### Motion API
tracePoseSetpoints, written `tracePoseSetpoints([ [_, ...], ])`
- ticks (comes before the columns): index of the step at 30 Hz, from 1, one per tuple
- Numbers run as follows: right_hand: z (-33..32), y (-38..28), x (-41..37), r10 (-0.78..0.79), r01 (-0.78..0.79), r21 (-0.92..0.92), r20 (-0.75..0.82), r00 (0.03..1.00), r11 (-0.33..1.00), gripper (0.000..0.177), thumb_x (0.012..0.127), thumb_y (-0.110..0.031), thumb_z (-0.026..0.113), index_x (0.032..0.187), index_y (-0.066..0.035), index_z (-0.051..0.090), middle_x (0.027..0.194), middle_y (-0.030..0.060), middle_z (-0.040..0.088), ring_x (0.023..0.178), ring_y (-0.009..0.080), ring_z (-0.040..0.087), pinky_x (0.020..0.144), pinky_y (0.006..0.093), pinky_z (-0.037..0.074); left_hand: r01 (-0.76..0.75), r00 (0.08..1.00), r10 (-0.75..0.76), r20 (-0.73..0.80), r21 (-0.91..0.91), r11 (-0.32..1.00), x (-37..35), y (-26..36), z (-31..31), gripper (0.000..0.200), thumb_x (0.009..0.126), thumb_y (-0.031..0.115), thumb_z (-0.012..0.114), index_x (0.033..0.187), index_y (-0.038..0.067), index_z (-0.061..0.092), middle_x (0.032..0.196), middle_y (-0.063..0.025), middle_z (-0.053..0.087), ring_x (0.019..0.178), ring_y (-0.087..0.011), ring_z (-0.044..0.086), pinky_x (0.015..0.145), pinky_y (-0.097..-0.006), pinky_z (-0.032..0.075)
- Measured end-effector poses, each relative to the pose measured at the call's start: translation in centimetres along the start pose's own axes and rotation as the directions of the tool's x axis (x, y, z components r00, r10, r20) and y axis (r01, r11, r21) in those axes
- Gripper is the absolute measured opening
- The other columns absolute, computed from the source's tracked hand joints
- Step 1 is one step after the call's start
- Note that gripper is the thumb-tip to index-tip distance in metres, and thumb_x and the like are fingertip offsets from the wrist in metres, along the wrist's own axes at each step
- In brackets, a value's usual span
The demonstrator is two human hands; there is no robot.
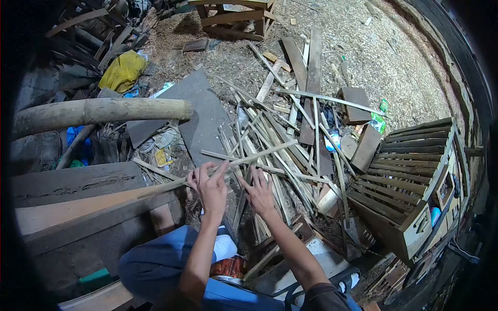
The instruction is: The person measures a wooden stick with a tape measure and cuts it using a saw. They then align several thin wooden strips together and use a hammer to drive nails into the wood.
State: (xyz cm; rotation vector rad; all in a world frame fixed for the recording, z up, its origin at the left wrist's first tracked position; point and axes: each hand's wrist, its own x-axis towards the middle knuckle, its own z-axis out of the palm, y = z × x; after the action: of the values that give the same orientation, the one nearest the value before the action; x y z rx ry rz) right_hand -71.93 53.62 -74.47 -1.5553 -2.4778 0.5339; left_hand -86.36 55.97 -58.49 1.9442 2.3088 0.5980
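Note:
A long, thin wooden strip (264, 152) slants across the view, its far end pointing up and right. My left hand (209, 187) is closed around it, fingers bent over the wood. Just to the right is my right hand (258, 193), its fingers apart and the tips a little below the strip; nothing shows in its grasp. A second strip (303, 177) passes close beyond the right fingertips. Under both hands lies a loose pile of narrow wooden strips (275, 127). The held strip's near end runs over a wooden board (88, 207) at the left.
A bamboo pole (104, 111) juts in from the left above a grey sheet (199, 103). At the right stands a slatted wooden piece (407, 171). Wider planks (314, 67) lie beyond the pile, on ground strewn with shavings. A red can (228, 268) sits near my legs.

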Motion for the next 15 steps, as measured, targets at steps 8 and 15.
tracePoseSetpoints([
  [8, -0.5, 4.8, 0.4, 0.22, -0.22, 0.016, -0.12, 0.968, 0.975, 0.042, 0.095, -0.045, 0.065, 0.117, -0.01, 0.068, 0.156, 0.0207, 0.048, 0.152, 0.0378, 0.032, 0.126, 0.066, 0.008, 0.044, 0.999, -0.044, -0.032, 0.0, 0.999, 0.2, -0.7, -0.2, 0.04, 0.088, 0.004, 0.069, 0.121, 0.023, 0.08, 0.105, -0.007, 0.06, 0.108, -0.0261, 0.056, 0.109, -0.0458, 0.03],
  [15, -1.7, 3.7, -0.2, 0.312, -0.313, 0.1, 0.025, 0.95, 0.945, 0.04, 0.093, -0.043, 0.07, 0.108, -0.007, 0.073, 0.159, 0.0238, 0.043, 0.151, 0.041, 0.032, 0.124, 0.0659, 0.009, 0.037, 0.999, -0.038, -0.03, -0.029, 0.999, 0.2, -0.2, 0.0, 0.037, 0.088, 0.005, 0.071, 0.12, 0.022, 0.081, 0.103, -0.0062, 0.06, 0.106, -0.0255, 0.057, 0.11, -0.0451, 0.03],
])
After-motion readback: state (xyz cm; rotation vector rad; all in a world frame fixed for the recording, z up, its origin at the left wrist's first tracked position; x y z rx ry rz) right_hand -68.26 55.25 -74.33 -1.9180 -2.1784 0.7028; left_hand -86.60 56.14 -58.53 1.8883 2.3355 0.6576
